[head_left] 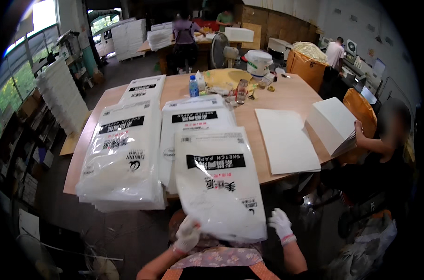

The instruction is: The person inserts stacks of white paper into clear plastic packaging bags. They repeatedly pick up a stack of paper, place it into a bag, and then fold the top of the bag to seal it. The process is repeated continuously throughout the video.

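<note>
In front of me a pack of white paper in a clear printed plastic bag (216,186) leans off the near edge of the table, tilted down toward my lap. My left hand (187,234), in a white glove, is closed at the bag's near left corner. Beside the near right edge is my right hand (281,225), also gloved, with its fingers apart and a small gap to the bag. Behind the tilted pack lies another bagged pack (193,112), partly covered. A taller stack of bagged packs (118,154) stands to the left.
On the round-edged wooden table (279,100) are a loose white paper stack (286,140), a blue-capped bottle (193,86), a glass jar (241,91) and a white bucket (258,63). At right, a seated person holds a thick paper stack (333,126). A fan (220,50) stands behind.
</note>
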Tool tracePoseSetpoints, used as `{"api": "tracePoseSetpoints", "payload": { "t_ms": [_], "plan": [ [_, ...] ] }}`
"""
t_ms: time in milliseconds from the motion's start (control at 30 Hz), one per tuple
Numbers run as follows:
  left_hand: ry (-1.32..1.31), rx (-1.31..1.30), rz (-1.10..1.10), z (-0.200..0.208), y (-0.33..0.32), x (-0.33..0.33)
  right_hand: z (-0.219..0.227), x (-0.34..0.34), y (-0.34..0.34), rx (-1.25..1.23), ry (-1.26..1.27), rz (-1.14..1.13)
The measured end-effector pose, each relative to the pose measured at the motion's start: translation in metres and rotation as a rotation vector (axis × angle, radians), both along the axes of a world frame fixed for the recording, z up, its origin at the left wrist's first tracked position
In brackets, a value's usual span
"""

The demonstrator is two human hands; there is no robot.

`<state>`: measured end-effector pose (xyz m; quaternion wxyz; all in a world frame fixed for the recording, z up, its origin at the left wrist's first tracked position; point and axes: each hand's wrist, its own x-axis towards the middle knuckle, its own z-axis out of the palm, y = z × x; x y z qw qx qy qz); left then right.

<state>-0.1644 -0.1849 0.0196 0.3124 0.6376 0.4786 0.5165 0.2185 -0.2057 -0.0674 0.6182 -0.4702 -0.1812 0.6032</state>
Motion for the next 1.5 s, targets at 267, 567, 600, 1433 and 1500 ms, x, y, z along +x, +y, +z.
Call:
{"api": "tracePoseSetpoints", "payload": {
  "t_ms": [267, 567, 600, 1433, 1500],
  "plan": [
    [-0.635, 0.387, 0.093, 0.152, 0.029, -0.060, 0.040, -0.169, 0.139, 0.040, -0.496, 0.399],
    [-0.458, 0.299, 1.053, 0.021, 0.099, -0.425, 0.068, -0.419, 0.195, 0.167, -0.176, 1.096],
    [-0.367, 0.217, 1.066, -0.012, 0.083, -0.481, 0.066, -0.430, 0.191, 0.155, -0.141, 1.128],
    [0.310, -0.364, -0.066, -0.104, 0.084, -0.020, -0.078, 0.149, 0.286, 0.272, -1.882, -0.108],
    [0.222, -0.366, -0.284, -0.083, 0.128, 0.038, -0.047, 0.140, 0.290, 0.168, -1.956, -0.143]
  ]
}}
